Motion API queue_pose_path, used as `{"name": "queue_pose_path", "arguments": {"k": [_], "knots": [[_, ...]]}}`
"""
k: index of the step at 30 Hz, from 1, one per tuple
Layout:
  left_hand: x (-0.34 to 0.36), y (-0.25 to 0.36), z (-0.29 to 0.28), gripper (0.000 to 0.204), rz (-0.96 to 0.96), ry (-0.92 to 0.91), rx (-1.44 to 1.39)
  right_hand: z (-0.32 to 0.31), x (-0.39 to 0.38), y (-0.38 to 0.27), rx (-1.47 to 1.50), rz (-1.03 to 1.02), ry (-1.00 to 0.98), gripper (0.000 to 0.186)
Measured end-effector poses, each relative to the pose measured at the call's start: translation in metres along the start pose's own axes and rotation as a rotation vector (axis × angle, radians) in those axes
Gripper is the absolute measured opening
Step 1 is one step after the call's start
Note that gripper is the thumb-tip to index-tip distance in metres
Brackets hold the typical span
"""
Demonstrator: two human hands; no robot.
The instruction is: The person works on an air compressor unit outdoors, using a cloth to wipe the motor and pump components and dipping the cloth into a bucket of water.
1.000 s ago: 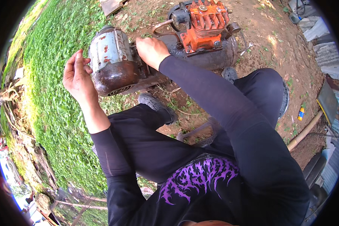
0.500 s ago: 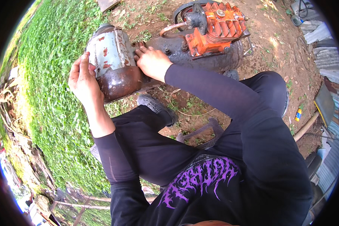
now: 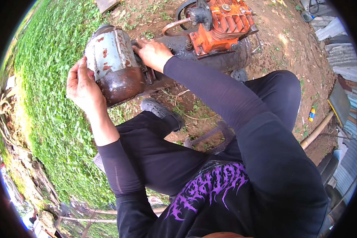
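Observation:
A grey electric motor (image 3: 109, 51) with chipped paint and a rusty brown end cover (image 3: 121, 85) is mounted at the left end of a dark, oily air compressor tank (image 3: 176, 44). On the motor's left side my left hand (image 3: 83, 85) is closed in a pinch, thumb against fingers, and whatever it may hold is hidden. My right hand (image 3: 152, 54) reaches in from the right to the motor's base. Its fingers are bent down at the gap between motor and tank, and their tips are partly hidden. An orange finned compressor pump (image 3: 226, 23) sits farther right on the tank.
A dark pulley wheel (image 3: 182, 14) stands behind the pump. My shoe (image 3: 158, 108) is just below the tank, beside a thin cable (image 3: 198, 118) and a grey frame (image 3: 210, 139). Grass (image 3: 47, 99) lies left; a yellow bottle (image 3: 311, 115) and corrugated sheets (image 3: 339, 55) lie right.
The view has shifted a little, so the compressor sits slightly farther left and higher. My right hand has lifted and drawn slightly back along the motor's side; the left stays at the motor.

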State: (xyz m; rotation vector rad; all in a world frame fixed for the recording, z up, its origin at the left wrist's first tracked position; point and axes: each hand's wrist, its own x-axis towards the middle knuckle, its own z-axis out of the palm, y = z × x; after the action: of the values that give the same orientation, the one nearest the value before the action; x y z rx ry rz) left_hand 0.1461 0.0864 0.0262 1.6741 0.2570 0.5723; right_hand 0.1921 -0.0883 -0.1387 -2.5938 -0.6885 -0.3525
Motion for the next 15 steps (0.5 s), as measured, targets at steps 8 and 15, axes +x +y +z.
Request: {"name": "queue_pose_path", "arguments": {"k": [8,15], "knots": [[-0.002,-0.002,-0.004,0.011,0.038,0.021,0.005,-0.047,-0.061,-0.027,-0.040,-0.057,-0.257,0.032],[-0.002,-0.005,-0.006,0.011,0.052,0.021,0.019,-0.053,0.005,-0.014,0.025,0.230,0.051,0.037]]}}
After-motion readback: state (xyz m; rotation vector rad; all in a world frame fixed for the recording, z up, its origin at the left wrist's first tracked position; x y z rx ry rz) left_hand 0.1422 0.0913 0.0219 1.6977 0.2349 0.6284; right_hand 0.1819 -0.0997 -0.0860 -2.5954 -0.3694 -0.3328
